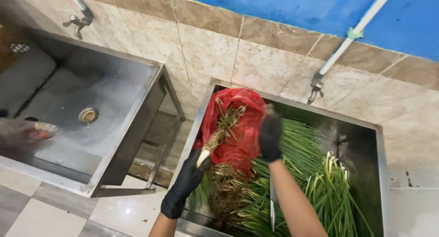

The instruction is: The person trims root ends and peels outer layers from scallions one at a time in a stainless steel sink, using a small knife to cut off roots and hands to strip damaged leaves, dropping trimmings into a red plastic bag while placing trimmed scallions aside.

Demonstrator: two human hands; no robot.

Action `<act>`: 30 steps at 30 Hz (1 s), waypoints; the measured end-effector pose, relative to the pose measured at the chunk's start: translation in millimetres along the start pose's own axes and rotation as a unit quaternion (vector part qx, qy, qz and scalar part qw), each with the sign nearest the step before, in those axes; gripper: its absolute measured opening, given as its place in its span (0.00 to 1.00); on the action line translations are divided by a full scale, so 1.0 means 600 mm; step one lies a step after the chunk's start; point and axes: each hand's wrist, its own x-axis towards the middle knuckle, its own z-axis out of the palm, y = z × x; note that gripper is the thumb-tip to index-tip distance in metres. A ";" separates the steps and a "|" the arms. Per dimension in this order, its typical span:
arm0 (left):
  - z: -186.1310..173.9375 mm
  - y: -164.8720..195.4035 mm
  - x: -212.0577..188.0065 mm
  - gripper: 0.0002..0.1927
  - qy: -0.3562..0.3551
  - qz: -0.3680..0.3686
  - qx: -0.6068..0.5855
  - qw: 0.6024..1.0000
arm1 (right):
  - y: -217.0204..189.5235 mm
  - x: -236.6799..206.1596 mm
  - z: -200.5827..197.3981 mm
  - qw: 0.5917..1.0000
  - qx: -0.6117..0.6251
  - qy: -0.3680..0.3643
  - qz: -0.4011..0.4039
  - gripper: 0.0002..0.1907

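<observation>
Your left hand [186,182], in a black glove, has its grip closed on a scallion bulb [204,155], white end and tangled roots pointing up, held right at the mouth of the red bag [238,122], probably so the dirty root ends go inside rather than back among the clean stalks. Your right hand [270,137], also gloved in black, is closed on the bag's upper edge, pinching the plastic and lifting it; that appears to keep the bag upright and its mouth open toward the left hand. The bag itself hangs over the near left corner of the right sink [292,104], already showing roots and trimmings in it. Below the bag lies a clump of muddy roots [224,191], and to its right the scallions [320,182] fill the basin, green leaves fanned out and white ends toward the back right, so everything stays within the steel walls. A tap [315,91] on a white pipe [361,24] stands over that sink, against the tiled wall. Well apart to the left, a second sink [128,127] holds only its drain, with a clear bag [27,133] on its near rim.
</observation>
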 end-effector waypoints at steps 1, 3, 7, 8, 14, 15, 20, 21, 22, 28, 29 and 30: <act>0.008 0.000 0.001 0.21 0.012 0.006 0.001 1.000 | 0.010 -0.005 0.009 0.972 -0.155 -0.136 -0.114 0.18; 0.026 -0.002 0.005 0.27 0.041 0.005 0.007 0.999 | 0.023 -0.014 0.018 0.959 -0.217 -0.183 0.008 0.22; 0.044 -0.021 0.002 0.16 0.101 -0.066 -0.064 0.991 | 0.027 -0.065 -0.011 0.922 -0.257 -0.174 0.234 0.34; 0.045 -0.027 0.002 0.14 0.125 -0.058 -0.084 0.987 | 0.020 -0.091 -0.033 0.932 -0.220 -0.110 0.266 0.31; 0.045 -0.025 -0.012 0.19 0.269 -0.024 -0.122 0.955 | -0.061 -0.330 -0.172 0.786 -0.554 -0.011 0.274 0.39; 0.043 -0.020 -0.013 0.19 0.265 -0.018 -0.119 0.957 | -0.070 -0.361 -0.181 0.715 -0.653 -0.065 0.239 0.41; 0.029 -0.002 -0.034 0.17 0.220 0.026 -0.059 0.973 | -0.077 -0.443 -0.196 0.633 -0.468 -0.068 0.614 0.23; 0.029 -0.003 -0.038 0.17 0.207 -0.001 -0.128 0.970 | -0.074 -0.448 -0.200 0.630 -0.487 -0.062 0.602 0.24; 0.031 -0.005 -0.040 0.18 0.194 -0.027 -0.196 0.961 | -0.073 -0.451 -0.205 0.626 -0.500 -0.107 0.589 0.23; 0.043 -0.033 0.001 0.18 0.125 -0.066 -0.068 0.988 | -0.098 -0.450 -0.239 0.608 -0.451 -0.066 0.650 0.20; 0.040 -0.034 0.011 0.17 0.093 -0.060 -0.083 0.990 | -0.117 -0.444 -0.236 0.615 -0.499 -0.115 0.600 0.20; 0.043 -0.033 0.021 0.16 0.061 -0.054 -0.098 0.992 | -0.133 -0.432 -0.226 0.633 -0.510 -0.110 0.572 0.19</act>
